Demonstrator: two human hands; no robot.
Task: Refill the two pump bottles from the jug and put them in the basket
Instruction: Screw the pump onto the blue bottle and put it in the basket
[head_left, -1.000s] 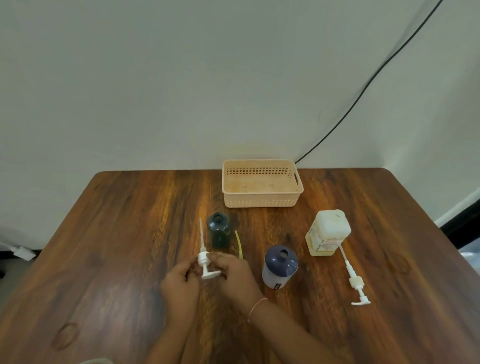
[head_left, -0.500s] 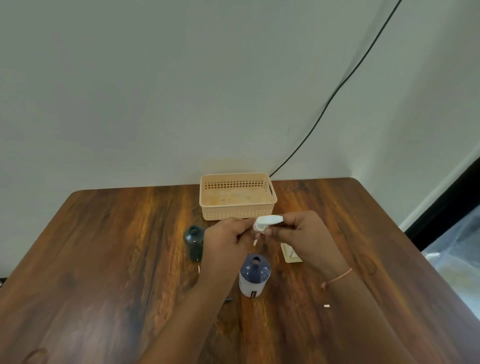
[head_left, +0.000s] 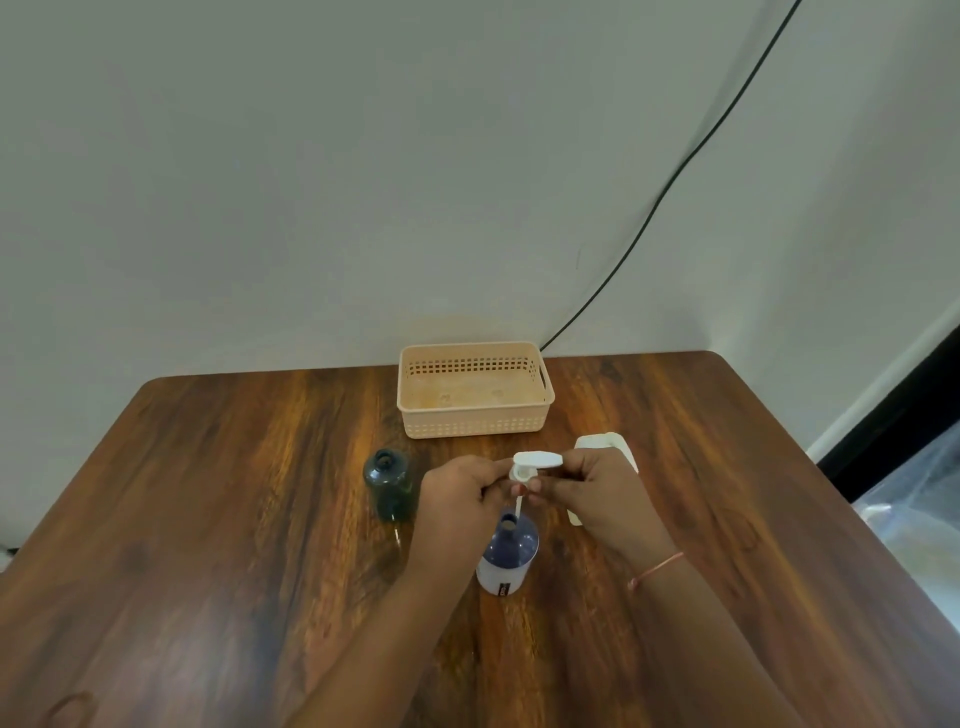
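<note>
both hands (head_left: 460, 499) pinch a white plastic pump (head_left: 535, 461) above the round navy bottle (head_left: 508, 553).

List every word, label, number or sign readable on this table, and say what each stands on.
Nothing can be read clearly.
On the blue bottle: a small dark tag near its base bears pale marks, too small and blurred to read.
On the jug: mostly hidden behind the right hand, no label shows.
On the green bottle, the basket, the white pump: no text visible.
</note>
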